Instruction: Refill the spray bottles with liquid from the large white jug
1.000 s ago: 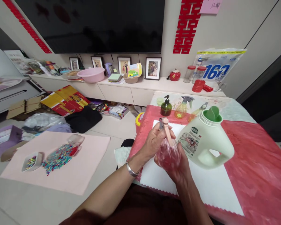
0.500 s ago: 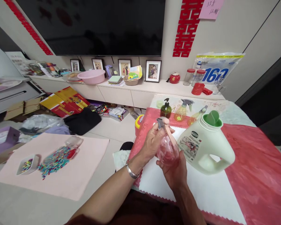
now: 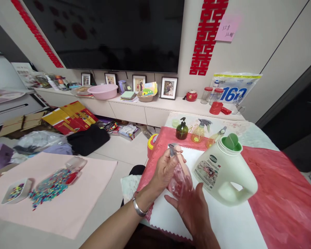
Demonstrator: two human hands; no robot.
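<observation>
My left hand (image 3: pixel 166 170) is wrapped round the neck of a clear pink spray bottle (image 3: pixel 180 181) with a grey and peach trigger head. Just below and beside the bottle, my right hand (image 3: pixel 193 209) has its thumb and fingers spread; whether it still touches the bottle is unclear. Right of the hands stands a large pale green detergent jug (image 3: pixel 224 173) with a green cap piece (image 3: pixel 231 141) in its mouth. Behind them are a dark green pump bottle (image 3: pixel 182 129), a yellow spray bottle (image 3: pixel 197 133) and another yellowish spray bottle (image 3: pixel 211 141), partly hidden by the jug.
A white sheet (image 3: pixel 230 224) lies over the red tablecloth (image 3: pixel 282 193). Left on the floor, a pink mat (image 3: pixel 85 193) holds scattered coloured pieces (image 3: pixel 50 190) and a white dish (image 3: pixel 18 193). Behind runs a low cabinet (image 3: pixel 129 110) with photo frames and a pink basin (image 3: pixel 103 92).
My right hand has loosened from the bottle's base, its fingers spreading. The left hand keeps its grip on the bottle's neck. The whole view has shifted a little.
</observation>
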